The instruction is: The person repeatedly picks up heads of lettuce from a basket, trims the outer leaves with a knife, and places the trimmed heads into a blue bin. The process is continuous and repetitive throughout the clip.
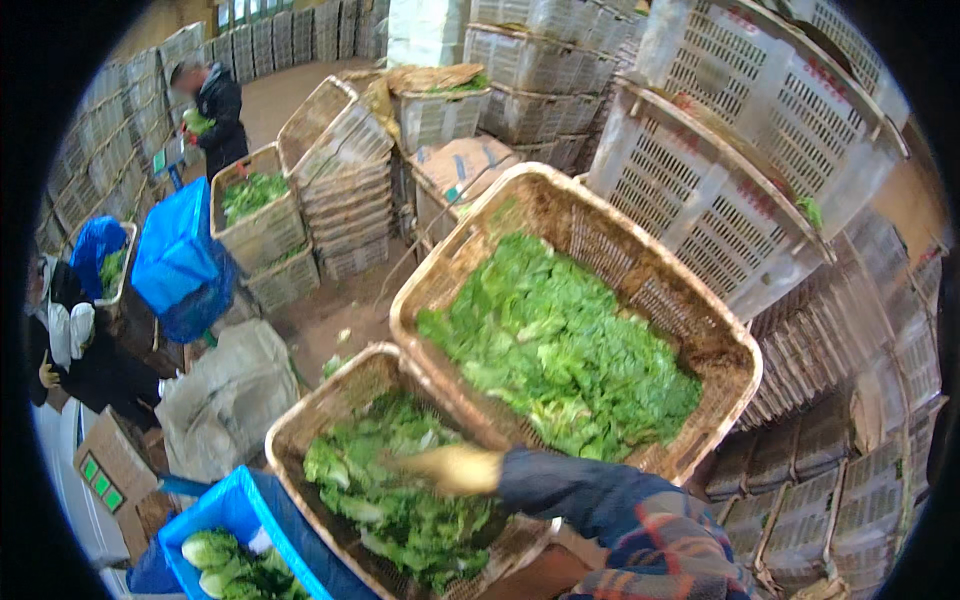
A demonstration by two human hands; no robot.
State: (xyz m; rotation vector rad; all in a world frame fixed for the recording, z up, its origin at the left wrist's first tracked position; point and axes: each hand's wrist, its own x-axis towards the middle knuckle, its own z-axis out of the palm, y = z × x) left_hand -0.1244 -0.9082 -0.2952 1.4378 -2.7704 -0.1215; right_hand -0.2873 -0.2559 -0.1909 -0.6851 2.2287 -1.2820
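My right hand point(450, 469), in a pale yellow glove and blurred, is over loose green leaves point(405, 536) in the nearer plastic crate point(330, 381). Whether its fingers hold any leaf cannot be told. Right behind that crate, a larger dirty white crate point(544, 202) holds a broad layer of leafy greens point(555, 337). At the lower left, a blue-lined container point(251, 487) has several pale green vegetable heads point(214, 551) inside. My left hand is out of view.
Tall stacked white crates point(697, 180) rise on the right. Nested crates point(349, 217) stand beyond, beside a crate of greens point(259, 229). A blue-covered container point(176, 247) and grey sheet point(225, 405) lie left. One person point(217, 120) holds a vegetable; another point(97, 367) is at the left edge.
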